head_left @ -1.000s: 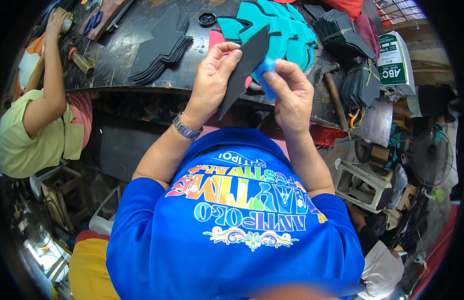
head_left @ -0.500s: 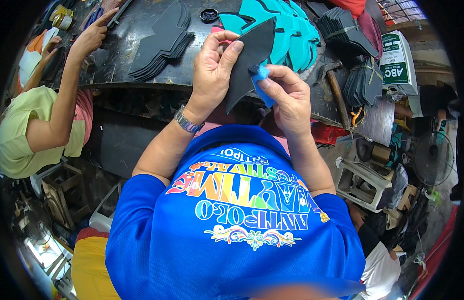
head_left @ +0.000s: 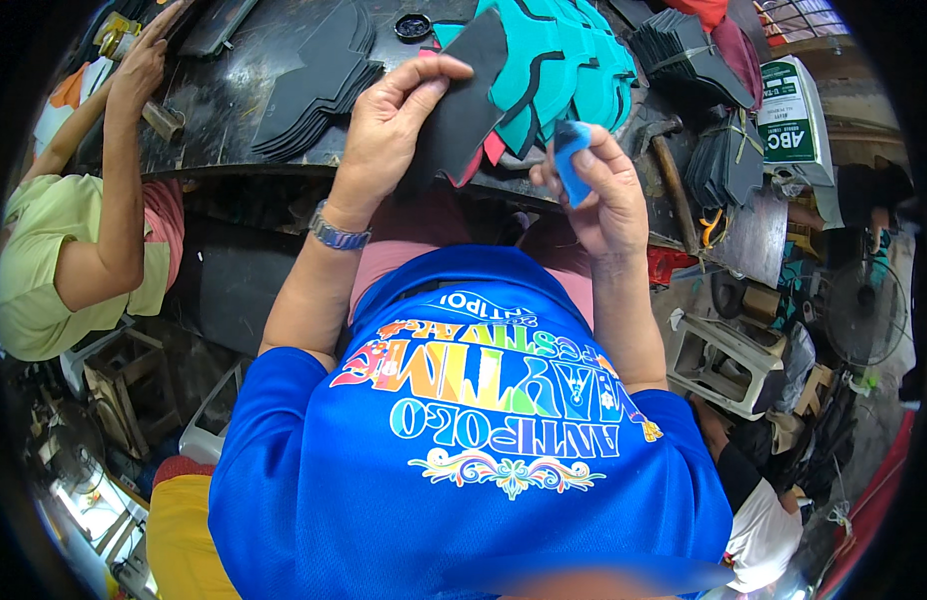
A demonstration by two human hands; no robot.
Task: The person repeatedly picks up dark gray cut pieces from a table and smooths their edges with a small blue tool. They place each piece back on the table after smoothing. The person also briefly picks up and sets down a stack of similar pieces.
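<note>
Between the thumb and fingers of my left hand is a flat, black cut-out piece, held tilted over the table edge. My right hand pinches a blue foam pad whose upper end is stained black. The pad is apart from the black piece, to its right. Behind the black piece lie overlapping teal cut-outs with black edges. Bits of red material show under them. A small round black dish with dark contents sits beyond my left hand.
Dark grey cut-outs lie stacked at left. Tied black bundles, a hammer and a white-green box are at right. A co-worker's arm reaches over the dark table at far left.
The foam pad has moved right, away from the black piece. My left hand has shifted left and lowered the piece toward the table. The co-worker's hand has moved left.
</note>
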